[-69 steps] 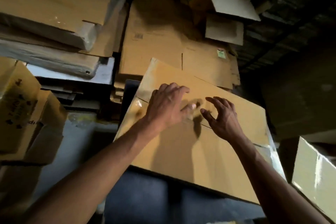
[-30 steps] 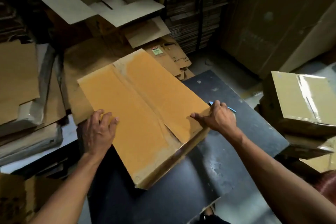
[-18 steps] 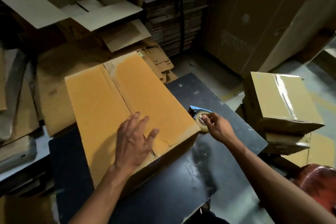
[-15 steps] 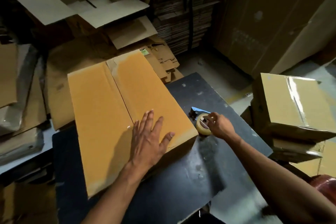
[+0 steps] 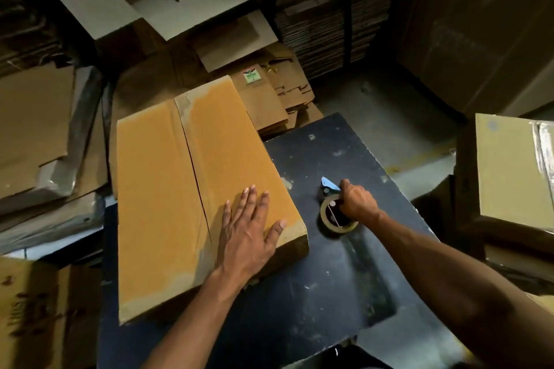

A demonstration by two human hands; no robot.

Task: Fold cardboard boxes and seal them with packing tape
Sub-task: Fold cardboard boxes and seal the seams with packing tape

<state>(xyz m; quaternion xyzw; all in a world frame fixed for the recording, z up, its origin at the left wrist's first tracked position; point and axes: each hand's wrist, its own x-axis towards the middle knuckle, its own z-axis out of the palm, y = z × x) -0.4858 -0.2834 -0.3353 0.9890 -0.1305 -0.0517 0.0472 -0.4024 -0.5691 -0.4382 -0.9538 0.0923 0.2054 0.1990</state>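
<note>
A brown cardboard box [image 5: 168,189] lies on the dark table [image 5: 314,293], its two top flaps folded shut with an untaped seam down the middle. My left hand [image 5: 248,228] presses flat on the right flap near the box's near right corner, fingers straight and spread. To the right of the box, a tape dispenser [image 5: 332,210] with a tan tape roll and a blue blade guard rests on the table. My right hand [image 5: 356,201] grips its handle, fingers curled round it.
A taped box [image 5: 509,171] sits at the right on a stack. Flat cardboard sheets [image 5: 36,129] pile up at the left. An open box with raised flaps [image 5: 162,0] stands behind. Bundled flat cartons [image 5: 323,27] rise at the back. The table's right edge drops to the floor.
The box was turned and set flat. My left hand moved from its left edge onto the right flap. My right hand left the box corner and took hold of the tape dispenser.
</note>
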